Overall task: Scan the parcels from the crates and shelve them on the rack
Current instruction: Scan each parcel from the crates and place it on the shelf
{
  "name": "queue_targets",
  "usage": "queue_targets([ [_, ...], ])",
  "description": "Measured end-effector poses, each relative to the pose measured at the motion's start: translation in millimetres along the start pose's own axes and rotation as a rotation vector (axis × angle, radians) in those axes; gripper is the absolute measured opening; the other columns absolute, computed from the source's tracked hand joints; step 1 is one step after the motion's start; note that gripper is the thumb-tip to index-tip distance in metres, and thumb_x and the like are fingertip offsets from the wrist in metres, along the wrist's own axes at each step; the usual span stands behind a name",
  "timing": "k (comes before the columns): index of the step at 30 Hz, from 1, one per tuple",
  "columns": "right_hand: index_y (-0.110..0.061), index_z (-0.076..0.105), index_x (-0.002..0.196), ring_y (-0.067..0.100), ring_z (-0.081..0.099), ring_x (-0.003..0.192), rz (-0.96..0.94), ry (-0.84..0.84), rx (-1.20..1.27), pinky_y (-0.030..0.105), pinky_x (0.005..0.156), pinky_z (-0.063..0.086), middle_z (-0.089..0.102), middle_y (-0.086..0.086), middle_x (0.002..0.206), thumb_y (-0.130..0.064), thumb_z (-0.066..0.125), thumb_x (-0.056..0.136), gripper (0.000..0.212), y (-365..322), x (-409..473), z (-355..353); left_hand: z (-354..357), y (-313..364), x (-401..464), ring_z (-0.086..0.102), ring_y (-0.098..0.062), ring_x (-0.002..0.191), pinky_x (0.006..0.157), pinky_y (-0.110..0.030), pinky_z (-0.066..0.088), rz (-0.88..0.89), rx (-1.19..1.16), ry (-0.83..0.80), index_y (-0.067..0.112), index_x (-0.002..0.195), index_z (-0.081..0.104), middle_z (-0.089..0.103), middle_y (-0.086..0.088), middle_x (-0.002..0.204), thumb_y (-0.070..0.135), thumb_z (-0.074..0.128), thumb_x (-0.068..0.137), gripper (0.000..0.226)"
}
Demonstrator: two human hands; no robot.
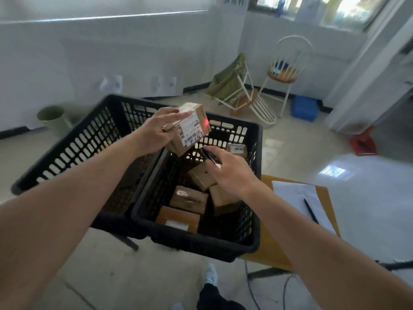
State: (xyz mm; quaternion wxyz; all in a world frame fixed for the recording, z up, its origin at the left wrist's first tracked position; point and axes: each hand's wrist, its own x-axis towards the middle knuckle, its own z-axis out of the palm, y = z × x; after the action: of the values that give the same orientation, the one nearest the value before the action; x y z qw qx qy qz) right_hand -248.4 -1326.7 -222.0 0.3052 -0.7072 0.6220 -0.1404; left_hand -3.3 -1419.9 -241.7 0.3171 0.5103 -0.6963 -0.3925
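Parcel [190,128] between left fingers [169,113] (tilted)

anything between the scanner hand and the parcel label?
Nothing visible. The left hand holds the parcel above the crate; the right hand aims from below, red dot on its label.

We can't read small print on label [191,130] of held parcel [190,128]; too blurry. Scanner [211,158] mostly hidden under right hand [230,173]; we see only dark bit. Left crate [73,139] inside hidden behind left arm. Wall papers [166,85] too blurry. Window [324,10] cut off at top edge.
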Motion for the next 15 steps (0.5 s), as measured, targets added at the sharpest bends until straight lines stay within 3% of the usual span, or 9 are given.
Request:
queue_targets([
  [4, -0.046, 0.043, 0.158, 0.032, 0.060, 0.125, -0.032, -0.046, -0.122, 0.051, 0.110, 0.048, 0.067, 0.000, 0.140, -0.046, 0.049, 0.109, 0.049, -21.6, -30.2, -4.0, -19.0, 15.5, -21.6, 0.030, -0.019, 0.152, 0.103, -0.037, 0.057, 0.057, 0.070, -0.002, 0.061, 0.126, 0.063, 0.037, 0.016, 0.156, 0.002, 0.055, 0.104, 0.063],
  [9, -0.046, 0.042, 0.158, 0.031, 0.060, 0.126, -0.096, -0.088, -0.245, 0.050, 0.109, 0.049, 0.064, -0.001, 0.145, -0.048, 0.047, 0.109, 0.050, -39.3, -55.1, -13.0, -33.8, 35.4, -41.2, 0.034, -0.023, 0.149, 0.093, -0.038, 0.062, 0.088, 0.066, -0.004, 0.068, 0.121, 0.065, 0.040, 0.018, 0.153, 0.004, 0.057, 0.104, 0.067],
  [12, -0.046, 0.043, 0.158, 0.029, 0.062, 0.122, -0.142, -0.104, -0.291, 0.049, 0.104, 0.053, 0.065, 0.000, 0.143, -0.048, 0.047, 0.109, 0.049, -41.1, -67.0, -20.5, -36.6, 51.2, -49.0, 0.040, -0.020, 0.142, 0.086, -0.033, 0.065, 0.097, 0.049, 0.015, 0.068, 0.118, 0.066, 0.042, 0.034, 0.140, 0.004, 0.058, 0.104, 0.066],
  [15, -0.044, 0.043, 0.158, 0.028, 0.060, 0.130, -0.193, -0.115, -0.340, 0.050, 0.110, 0.050, 0.064, 0.001, 0.145, -0.048, 0.047, 0.110, 0.049, -38.3, -75.2, -28.1, -36.1, 64.3, -52.4, 0.044, -0.019, 0.136, 0.082, -0.033, 0.066, 0.088, 0.072, 0.021, 0.067, 0.121, 0.065, 0.038, 0.046, 0.134, 0.004, 0.056, 0.104, 0.065],
])
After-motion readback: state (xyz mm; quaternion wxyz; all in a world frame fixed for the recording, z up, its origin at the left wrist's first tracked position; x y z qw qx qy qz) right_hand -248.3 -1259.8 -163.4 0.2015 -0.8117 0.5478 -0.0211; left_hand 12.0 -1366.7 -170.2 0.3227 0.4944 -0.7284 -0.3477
